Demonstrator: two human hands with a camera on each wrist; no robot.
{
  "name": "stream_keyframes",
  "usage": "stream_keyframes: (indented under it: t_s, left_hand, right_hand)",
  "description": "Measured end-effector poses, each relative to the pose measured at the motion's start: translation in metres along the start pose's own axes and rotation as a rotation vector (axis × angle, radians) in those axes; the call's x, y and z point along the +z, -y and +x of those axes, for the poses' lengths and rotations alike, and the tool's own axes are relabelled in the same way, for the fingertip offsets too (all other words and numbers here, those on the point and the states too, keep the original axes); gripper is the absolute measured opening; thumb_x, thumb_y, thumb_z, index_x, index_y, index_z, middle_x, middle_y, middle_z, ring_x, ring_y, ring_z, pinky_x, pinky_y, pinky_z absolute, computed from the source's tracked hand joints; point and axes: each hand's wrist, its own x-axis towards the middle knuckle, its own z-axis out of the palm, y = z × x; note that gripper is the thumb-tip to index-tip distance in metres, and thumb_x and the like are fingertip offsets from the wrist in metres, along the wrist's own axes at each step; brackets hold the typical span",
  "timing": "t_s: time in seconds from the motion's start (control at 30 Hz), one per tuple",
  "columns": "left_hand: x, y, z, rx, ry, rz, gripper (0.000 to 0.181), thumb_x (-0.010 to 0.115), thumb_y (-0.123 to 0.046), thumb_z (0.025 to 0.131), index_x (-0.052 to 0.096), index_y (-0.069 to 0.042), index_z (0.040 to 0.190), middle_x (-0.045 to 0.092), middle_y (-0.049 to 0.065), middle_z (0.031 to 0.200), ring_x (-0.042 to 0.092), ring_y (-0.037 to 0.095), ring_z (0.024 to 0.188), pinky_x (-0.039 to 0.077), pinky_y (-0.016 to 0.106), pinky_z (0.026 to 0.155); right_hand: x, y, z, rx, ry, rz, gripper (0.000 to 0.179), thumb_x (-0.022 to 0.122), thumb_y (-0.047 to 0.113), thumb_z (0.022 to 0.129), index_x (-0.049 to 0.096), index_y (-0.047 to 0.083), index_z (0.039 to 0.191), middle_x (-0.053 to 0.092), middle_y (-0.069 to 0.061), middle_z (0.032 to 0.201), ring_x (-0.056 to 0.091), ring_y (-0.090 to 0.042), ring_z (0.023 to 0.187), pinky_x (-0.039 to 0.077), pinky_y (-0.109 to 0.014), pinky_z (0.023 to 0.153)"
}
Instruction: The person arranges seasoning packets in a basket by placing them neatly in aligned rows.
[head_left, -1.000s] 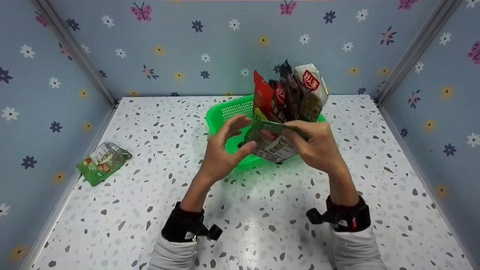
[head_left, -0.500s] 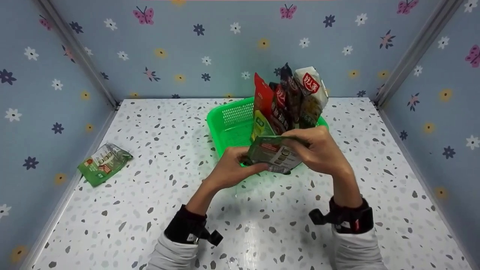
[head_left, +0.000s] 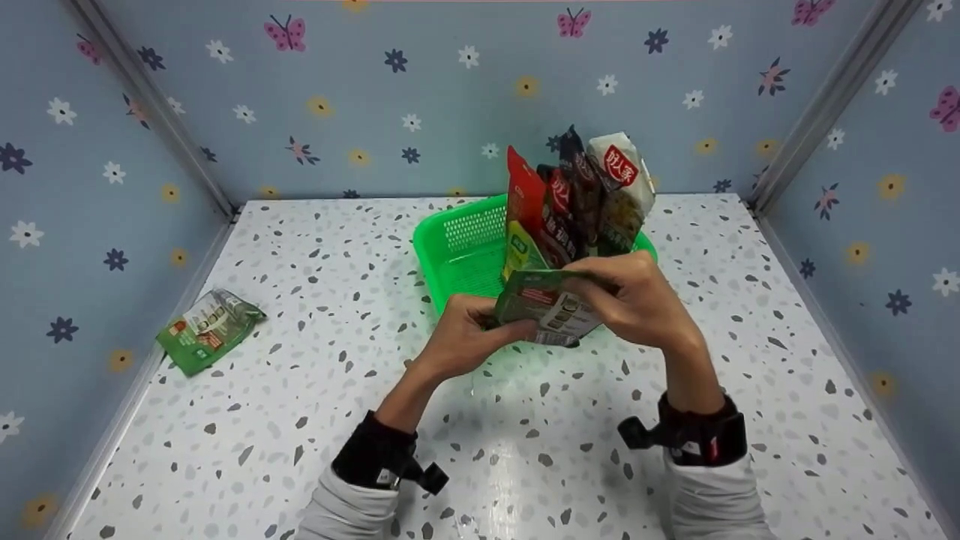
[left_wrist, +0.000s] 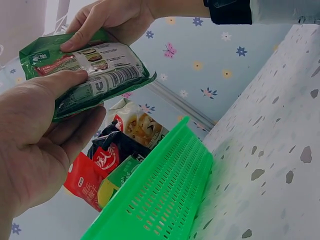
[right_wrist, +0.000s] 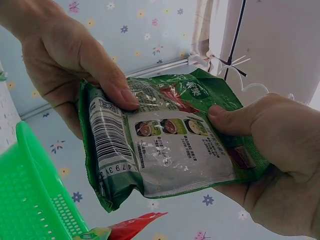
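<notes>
Both hands hold one green seasoning packet (head_left: 551,304) above the front of a green plastic basket (head_left: 429,236). My left hand (head_left: 469,334) pinches its left end, thumb over the printed back and fingers beneath. At the other end my right hand (head_left: 634,300) pinches it between thumb and fingers. The packet's barcode and small food pictures face up in the right wrist view. Behind it, a red packet (head_left: 525,187), a yellow-green packet (head_left: 519,247), dark packets (head_left: 581,180) and a white-topped packet (head_left: 630,172) stand upright in the basket's right part.
Another green packet (head_left: 210,330) lies flat on the speckled white table (head_left: 337,300) at the far left. Flower-patterned walls (head_left: 420,90) enclose the table at the back and both sides.
My left hand has moved in from beside the green packet and taken hold of its left end. The packet and right hand have shifted slightly toward me, then stayed nearly still.
</notes>
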Motion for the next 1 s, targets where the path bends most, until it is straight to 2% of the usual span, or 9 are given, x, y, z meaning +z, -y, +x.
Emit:
stream_keyframes:
  t_s: [0.23, 0.3, 0.4, 0.53, 0.63, 0.77, 0.9, 1.0]
  left_hand:
    - [-0.001, -0.001, 0.0, 0.041, -0.034, -0.026, 0.019, 0.08, 0.0, 0.102, 0.087, 0.0, 0.12, 0.087, 0.022, 0.111, 0.087, 0.018, 0.096, 0.07, 0.034, 0.077]
    - [-0.002, -0.003, 0.0, 0.057, -0.057, -0.012, 0.02, 0.081, 0.001, 0.101, 0.087, -0.001, 0.12, 0.087, 0.021, 0.112, 0.087, 0.019, 0.097, 0.07, 0.033, 0.076]
    - [-0.005, -0.007, 0.0, 0.088, -0.106, 0.019, 0.021, 0.081, 0.0, 0.101, 0.087, -0.002, 0.122, 0.087, 0.019, 0.114, 0.087, 0.02, 0.102, 0.07, 0.031, 0.078]
    - [-0.009, -0.014, 0.0, 0.144, -0.193, 0.076, 0.023, 0.082, -0.001, 0.101, 0.086, -0.003, 0.124, 0.087, 0.017, 0.117, 0.087, 0.021, 0.103, 0.07, 0.032, 0.08]
    - [-0.012, -0.017, 0.001, 0.186, -0.275, 0.118, 0.025, 0.082, -0.002, 0.102, 0.085, -0.004, 0.126, 0.087, 0.017, 0.118, 0.088, 0.021, 0.104, 0.069, 0.03, 0.078]
    - [-0.015, -0.018, 0.002, 0.25, -0.416, 0.19, 0.025, 0.081, -0.001, 0.102, 0.085, -0.004, 0.127, 0.087, 0.017, 0.118, 0.088, 0.022, 0.104, 0.067, 0.028, 0.078]
    - [-0.015, -0.017, 0.002, 0.327, -0.535, 0.304, 0.027, 0.081, 0.002, 0.101, 0.084, -0.001, 0.128, 0.087, 0.02, 0.116, 0.088, 0.026, 0.099, 0.068, 0.025, 0.08]
    - [-0.014, -0.015, 0.003, 0.408, -0.586, 0.412, 0.031, 0.081, 0.006, 0.098, 0.082, 0.002, 0.129, 0.086, 0.022, 0.121, 0.088, 0.028, 0.097, 0.065, 0.02, 0.077]
  right_hand:
    - [0.002, 0.002, 0.0, 0.032, -0.02, 0.013, 0.02, 0.077, -0.004, 0.103, 0.086, 0.005, 0.118, 0.087, -0.011, 0.097, 0.064, -0.009, 0.063, 0.049, -0.014, 0.064]
    - [0.003, 0.003, 0.0, 0.051, -0.031, 0.014, 0.019, 0.078, -0.003, 0.103, 0.085, 0.005, 0.119, 0.086, -0.01, 0.099, 0.068, -0.01, 0.066, 0.051, -0.014, 0.066]
    - [0.004, 0.005, 0.001, 0.092, -0.069, 0.018, 0.023, 0.079, -0.001, 0.102, 0.082, 0.003, 0.125, 0.086, -0.012, 0.106, 0.078, -0.011, 0.078, 0.058, -0.014, 0.073]
    - [0.006, 0.009, 0.002, 0.16, -0.151, 0.049, 0.037, 0.076, -0.001, 0.104, 0.073, 0.0, 0.141, 0.082, -0.016, 0.129, 0.082, -0.013, 0.107, 0.065, -0.018, 0.092]
    - [0.009, 0.012, 0.004, 0.214, -0.221, 0.081, 0.043, 0.072, -0.001, 0.107, 0.066, -0.002, 0.15, 0.077, -0.018, 0.141, 0.079, -0.016, 0.126, 0.063, -0.023, 0.105]
    - [0.016, 0.016, 0.006, 0.245, -0.299, 0.114, 0.042, 0.069, 0.0, 0.11, 0.065, -0.002, 0.151, 0.073, -0.019, 0.148, 0.073, -0.022, 0.138, 0.059, -0.029, 0.118]
    - [0.027, 0.023, 0.008, 0.234, -0.296, 0.133, 0.042, 0.066, 0.002, 0.112, 0.063, -0.002, 0.154, 0.068, -0.018, 0.157, 0.066, -0.027, 0.149, 0.052, -0.035, 0.127]
    - [0.036, 0.028, 0.009, 0.229, -0.258, 0.13, 0.046, 0.067, 0.004, 0.112, 0.061, 0.0, 0.157, 0.066, -0.016, 0.161, 0.063, -0.026, 0.154, 0.049, -0.036, 0.13]
